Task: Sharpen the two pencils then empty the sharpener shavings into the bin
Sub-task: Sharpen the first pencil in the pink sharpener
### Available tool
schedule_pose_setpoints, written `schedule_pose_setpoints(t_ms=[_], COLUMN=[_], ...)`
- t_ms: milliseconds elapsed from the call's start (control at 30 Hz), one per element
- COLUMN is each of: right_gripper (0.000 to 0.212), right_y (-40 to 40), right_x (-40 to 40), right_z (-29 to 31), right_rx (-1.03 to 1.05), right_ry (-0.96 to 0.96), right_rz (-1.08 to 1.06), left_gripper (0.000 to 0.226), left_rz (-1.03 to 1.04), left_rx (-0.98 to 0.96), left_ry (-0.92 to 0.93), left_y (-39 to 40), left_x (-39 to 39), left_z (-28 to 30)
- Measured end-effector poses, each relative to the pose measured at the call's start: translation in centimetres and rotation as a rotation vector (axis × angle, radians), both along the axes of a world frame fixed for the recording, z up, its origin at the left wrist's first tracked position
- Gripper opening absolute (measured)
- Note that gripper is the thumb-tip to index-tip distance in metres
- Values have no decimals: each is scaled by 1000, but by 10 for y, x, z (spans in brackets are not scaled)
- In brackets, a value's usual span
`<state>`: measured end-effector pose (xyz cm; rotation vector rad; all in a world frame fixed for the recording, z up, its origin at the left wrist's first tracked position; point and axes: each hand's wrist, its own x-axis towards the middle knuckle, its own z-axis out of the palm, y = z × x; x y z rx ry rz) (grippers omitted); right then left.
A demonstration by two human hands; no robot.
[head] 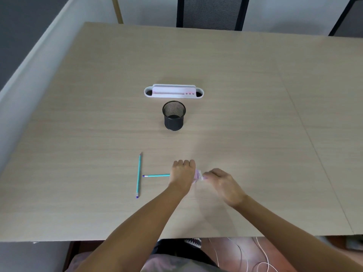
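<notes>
Tabletop (245, 85), pale wood grain, carries everything the task needs. Farthest from the person sits a white desk organiser (174, 91), and just nearer than it stands the black mesh bin (174, 115), upright, open mouth up, well apart from the hands and straight ahead of them.

Both forearms reach in from the near edge and meet near the middle. The left hand (182, 174) is knuckles-up with fingers curled round the held pencil (156, 175); only the pencil's rear part shows, running out leftward from the fist with its purple eraser end farthest left. Its long axis lies across the view, left to right, so the tip points toward the right hand, though the tip itself is hidden. The right hand (224, 183) pinches the small pinkish clear sharpener (198, 176) at its fingertips, just beside and touching the left fist. Blur hides whether the tip is fully seated in the hole.

The spare pencil (138, 175) lies free on the table left of the held one, long axis running away from the person, eraser end nearest, point farthest. Its shaft sits just beside the held pencil's eraser, forming a T. The left hand is the nearer one to it.

By my reading, sharpening of one pencil is in hand, and the turn depends on pencil and sharpener staying in line along that left-right axis.
</notes>
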<state>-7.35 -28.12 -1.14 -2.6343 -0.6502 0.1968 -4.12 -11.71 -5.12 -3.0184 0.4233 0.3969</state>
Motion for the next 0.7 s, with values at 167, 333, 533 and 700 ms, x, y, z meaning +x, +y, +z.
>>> schedule_pose_setpoints(t_ms=[167, 333, 533, 700], right_gripper=[19, 23, 9, 12], right_y=[18, 27, 9, 6], right_x=[49, 46, -22, 30], right_z=[4, -23, -31, -4], right_rx=[-25, -161, 49, 44], right_ry=[-41, 45, 74, -140], right_rz=[-66, -35, -111, -37], left_gripper=[37, 31, 33, 36], left_rz=[-20, -47, -55, -43], left_rx=[26, 54, 78, 40], left_ry=[-35, -31, -10, 3], left_y=[-1, -3, -1, -1], left_x=[-2, -5, -3, -1], left_z=[-1, 1, -1, 2])
